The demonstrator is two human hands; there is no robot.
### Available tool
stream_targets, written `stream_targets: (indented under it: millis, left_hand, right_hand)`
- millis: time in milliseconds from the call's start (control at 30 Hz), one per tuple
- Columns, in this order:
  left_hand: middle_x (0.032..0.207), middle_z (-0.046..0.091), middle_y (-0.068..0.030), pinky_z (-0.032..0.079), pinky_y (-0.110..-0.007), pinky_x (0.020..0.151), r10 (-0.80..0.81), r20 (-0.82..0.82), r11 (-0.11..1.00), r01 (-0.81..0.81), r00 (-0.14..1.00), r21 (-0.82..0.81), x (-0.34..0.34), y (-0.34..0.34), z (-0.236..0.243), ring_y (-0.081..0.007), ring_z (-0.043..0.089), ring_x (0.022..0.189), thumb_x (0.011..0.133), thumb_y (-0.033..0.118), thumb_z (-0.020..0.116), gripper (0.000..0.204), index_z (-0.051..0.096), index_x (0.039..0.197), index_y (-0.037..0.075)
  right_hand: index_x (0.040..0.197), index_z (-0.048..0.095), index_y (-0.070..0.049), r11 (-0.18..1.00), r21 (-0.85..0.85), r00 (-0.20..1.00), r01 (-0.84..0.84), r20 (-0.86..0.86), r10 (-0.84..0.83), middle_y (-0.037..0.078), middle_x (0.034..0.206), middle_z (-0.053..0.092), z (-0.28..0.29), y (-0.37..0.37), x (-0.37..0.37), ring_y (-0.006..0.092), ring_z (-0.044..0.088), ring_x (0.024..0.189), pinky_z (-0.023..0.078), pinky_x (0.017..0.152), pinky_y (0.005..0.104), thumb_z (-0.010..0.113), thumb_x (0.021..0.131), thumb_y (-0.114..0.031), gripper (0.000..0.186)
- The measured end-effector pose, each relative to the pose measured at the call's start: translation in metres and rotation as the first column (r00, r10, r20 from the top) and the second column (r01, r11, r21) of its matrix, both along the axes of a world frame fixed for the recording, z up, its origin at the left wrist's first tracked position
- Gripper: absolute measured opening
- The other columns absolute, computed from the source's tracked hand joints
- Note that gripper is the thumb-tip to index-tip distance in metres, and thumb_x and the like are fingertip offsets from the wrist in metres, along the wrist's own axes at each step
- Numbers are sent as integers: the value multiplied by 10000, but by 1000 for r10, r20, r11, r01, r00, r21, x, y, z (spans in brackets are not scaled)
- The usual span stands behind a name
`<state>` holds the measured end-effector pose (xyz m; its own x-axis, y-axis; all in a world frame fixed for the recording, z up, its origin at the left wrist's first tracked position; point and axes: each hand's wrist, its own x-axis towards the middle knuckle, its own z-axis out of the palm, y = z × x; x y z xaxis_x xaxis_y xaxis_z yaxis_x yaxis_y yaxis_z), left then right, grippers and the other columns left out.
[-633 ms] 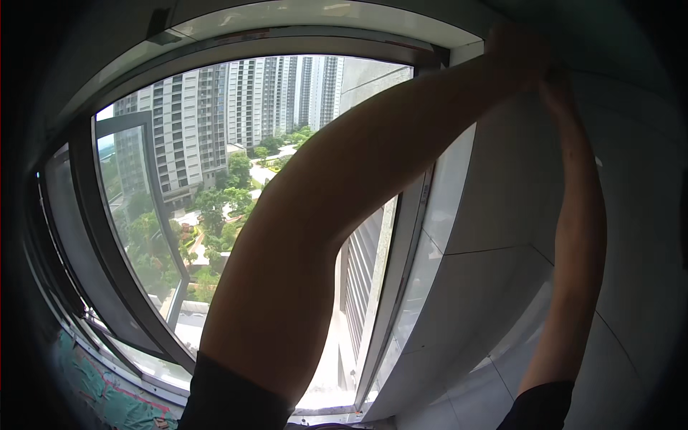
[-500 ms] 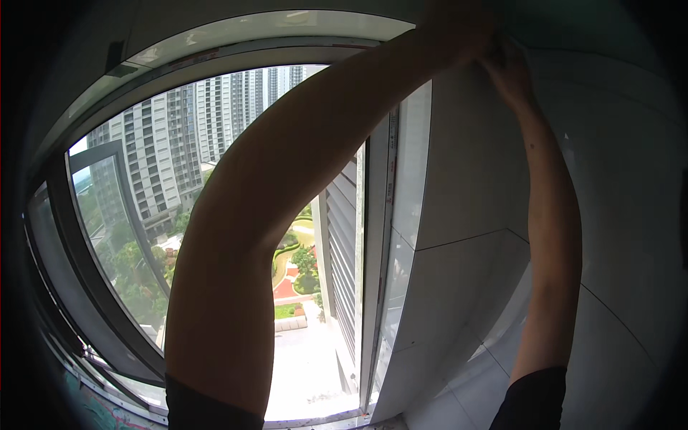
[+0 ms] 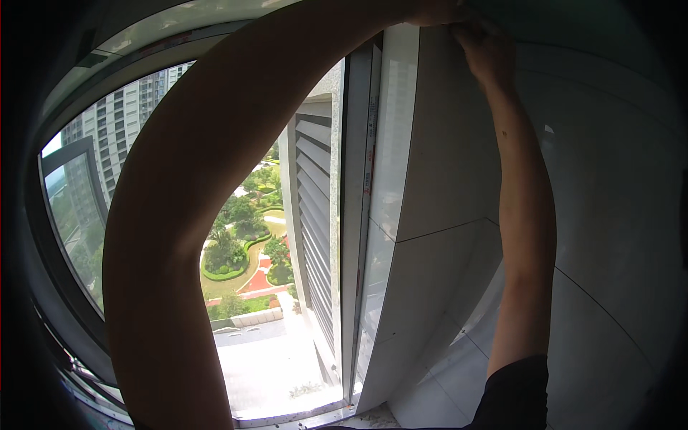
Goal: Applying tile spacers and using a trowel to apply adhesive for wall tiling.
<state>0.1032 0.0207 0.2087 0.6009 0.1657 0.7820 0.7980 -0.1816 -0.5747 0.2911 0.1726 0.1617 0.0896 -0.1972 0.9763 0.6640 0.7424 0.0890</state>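
Observation:
Both my arms reach up to the top of the view, where the light is dim. My left hand (image 3: 436, 11) is at the upper edge, close to the top of the pale tiled wall strip (image 3: 451, 136) beside the window. Its fingers are lost in shadow and partly cut off. Just right of it and slightly lower, my right hand (image 3: 490, 54) is closed, its fingers bent toward the left hand. Whatever the right fingers hold, if anything, is hidden. The two hands nearly touch.
A large window with a dark frame (image 3: 350, 215) fills the left, with an opened sash (image 3: 92, 168). Outside are louvres (image 3: 315, 186), tower blocks (image 3: 118, 118) and a garden far below (image 3: 247, 251). A tiled wall (image 3: 609, 215) stands on the right.
Both hands and arms have shifted left and slightly up in the view. The view itself has also moved, so the window and wall edge appear further left. The right hand stays closed.

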Motion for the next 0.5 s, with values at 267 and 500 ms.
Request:
stream_targets:
  millis: [267,500]
  left_hand:
    - [1209,810,-179,584,-509,1044,-5,20,1000,5,1000,-27,-57,-12,7,-396,749,1170,1042,417,676,418,821,1211,63]
    - [1325,792,-157,546,-481,1119,-19,-86,941,-11,996,-337,-71,-42,5,-361,724,1269,1022,424,707,456,800,1318,90]
  right_hand:
    - [1014,816,-57,950,180,936,256,200,-290,112,844,794,2,-41,36,232,774,784,582,731,383,802,982,-492,437]
    - [1100,847,-37,774,-599,976,206,187,-115,120,784,723,32,-73,43,173,704,726,544,675,371,794,1022,-463,436]
